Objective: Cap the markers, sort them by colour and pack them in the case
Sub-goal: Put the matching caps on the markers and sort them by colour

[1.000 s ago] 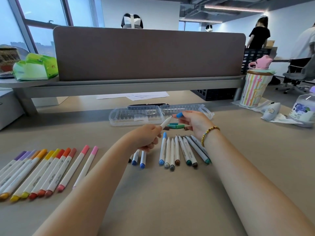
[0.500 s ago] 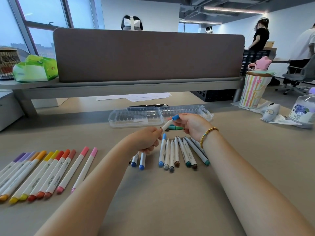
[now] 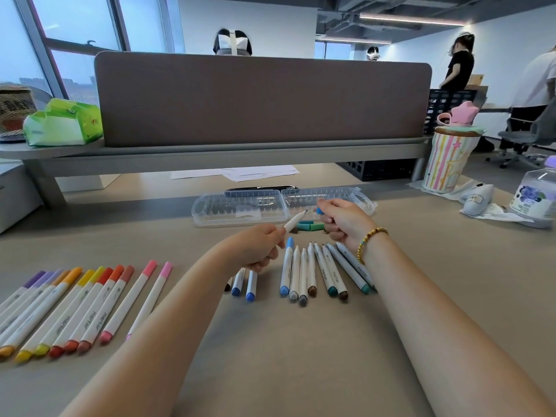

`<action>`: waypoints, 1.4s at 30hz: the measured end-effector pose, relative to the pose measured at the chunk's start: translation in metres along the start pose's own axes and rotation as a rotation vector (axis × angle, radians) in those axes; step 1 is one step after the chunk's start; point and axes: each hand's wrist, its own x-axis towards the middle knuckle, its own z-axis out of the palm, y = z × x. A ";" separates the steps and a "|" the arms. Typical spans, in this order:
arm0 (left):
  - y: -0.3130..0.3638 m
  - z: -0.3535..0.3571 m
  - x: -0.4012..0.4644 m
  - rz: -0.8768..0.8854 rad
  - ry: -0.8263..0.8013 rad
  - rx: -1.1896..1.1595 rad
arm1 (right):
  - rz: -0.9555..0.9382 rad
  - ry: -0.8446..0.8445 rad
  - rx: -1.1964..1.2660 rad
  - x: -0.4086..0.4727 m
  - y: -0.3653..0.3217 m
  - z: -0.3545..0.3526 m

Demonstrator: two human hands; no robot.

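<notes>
My left hand (image 3: pixel 255 245) grips a white marker (image 3: pixel 293 221) with its bare tip pointing up and right. My right hand (image 3: pixel 343 221) pinches a blue cap (image 3: pixel 319 210) just right of that tip, a small gap between them. Loose green caps (image 3: pixel 310 226) lie on the desk under my right hand. Several markers (image 3: pixel 319 272), mostly uncapped at the far end, lie in a row below my hands. Two blue markers (image 3: pixel 245 282) lie under my left hand. A sorted row of capped purple, orange, yellow, red and pink markers (image 3: pixel 78 308) lies at the left. The clear case (image 3: pixel 240 206) lies open behind.
A grey divider panel (image 3: pixel 261 97) on a shelf closes off the back. A striped cup (image 3: pixel 446 164) with a pink lid, a white object on tissue (image 3: pixel 478 197) and a bottle (image 3: pixel 535 194) stand at the right. A green packet (image 3: pixel 63 123) sits on the left shelf. People stand at the far right.
The blue cap, which sat at or on the marker's tip half a second ago, is now a little to the right of it, leaving the tip bare.
</notes>
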 end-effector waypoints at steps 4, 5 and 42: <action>0.000 0.000 -0.001 0.012 -0.018 0.020 | 0.045 -0.051 0.045 0.000 -0.002 0.000; 0.000 0.000 -0.001 0.016 -0.023 0.022 | 0.048 -0.061 0.053 0.000 -0.002 0.000; 0.001 0.002 -0.001 0.019 -0.046 -0.013 | -0.007 -0.043 0.138 -0.002 -0.003 0.006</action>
